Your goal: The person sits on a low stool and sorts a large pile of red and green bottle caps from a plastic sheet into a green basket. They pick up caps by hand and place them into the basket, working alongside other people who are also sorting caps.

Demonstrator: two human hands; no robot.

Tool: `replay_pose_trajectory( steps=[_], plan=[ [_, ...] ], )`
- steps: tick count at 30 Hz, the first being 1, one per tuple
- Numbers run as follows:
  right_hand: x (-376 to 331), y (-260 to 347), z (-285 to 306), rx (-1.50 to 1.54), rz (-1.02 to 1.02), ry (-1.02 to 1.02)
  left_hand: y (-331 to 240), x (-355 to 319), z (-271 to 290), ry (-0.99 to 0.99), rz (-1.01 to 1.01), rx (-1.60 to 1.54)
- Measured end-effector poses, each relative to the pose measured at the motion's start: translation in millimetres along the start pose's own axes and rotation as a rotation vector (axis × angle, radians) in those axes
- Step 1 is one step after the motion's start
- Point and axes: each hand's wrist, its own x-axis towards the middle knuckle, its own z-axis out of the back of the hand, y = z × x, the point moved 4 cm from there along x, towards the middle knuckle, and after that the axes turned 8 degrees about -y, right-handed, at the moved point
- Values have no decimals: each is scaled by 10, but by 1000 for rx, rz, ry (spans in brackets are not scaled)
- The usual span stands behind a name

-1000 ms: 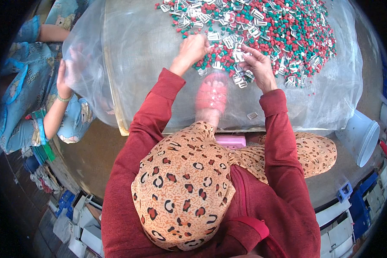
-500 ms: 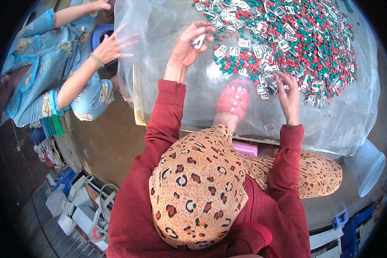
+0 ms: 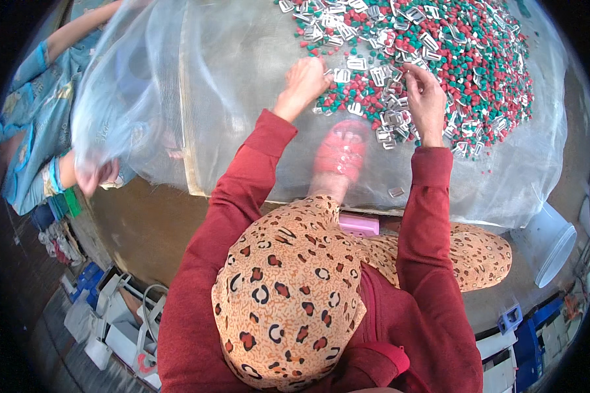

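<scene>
White slotted buckles (image 3: 391,120) bunched at the near edge of a broad heap of small red and green pieces (image 3: 472,72), more buckles scattered farther in; one stray buckle (image 3: 396,192) well apart, toward the person. Right hand (image 3: 427,95) just above the bunch, fingers bent, tips down at the heap — clamped on a buckle or only touching, cannot tell. Left hand (image 3: 307,82) at the heap's left edge, near a loose buckle, fingers curled together, back of hand toward the camera; anything inside hidden.

Step in hand, as judged: picking buckles out from among the coloured pieces. Next move probably calling for a fingertip pinch on a single buckle frame, clear of loose pieces.

Beneath the heap, a pale translucent sheet (image 3: 242,154). Near its front, a foot in a pink sandal (image 3: 339,156) — above or under the sheet, unclear. Farther right, a pale blue bucket (image 3: 552,247). Off left, a co-worker's hand (image 3: 97,174), blurred, by the sheet's gauzy edge.
</scene>
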Motion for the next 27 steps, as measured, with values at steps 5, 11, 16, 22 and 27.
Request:
replay_pose_trajectory(
  steps=[5, 11, 16, 22, 27],
  plan=[
    [-185, -165, 193, -43, 1, -96, -12, 61, 356, 0, 2, -502],
    [-306, -277, -107, -86, 66, 41, -179, 35, 527, 387, 205, -1800],
    [-97, -308, -580, -357, 365, 84, -558, 144, 582, 300, 231, -1683],
    [-125, -504, -460, -120, 194, 30, -420, 433, 33, 34, -224, -742],
    [-270, -286, -428, -241, 306, 88, -533, 268, -344, -79, -345, 109]
  ],
)
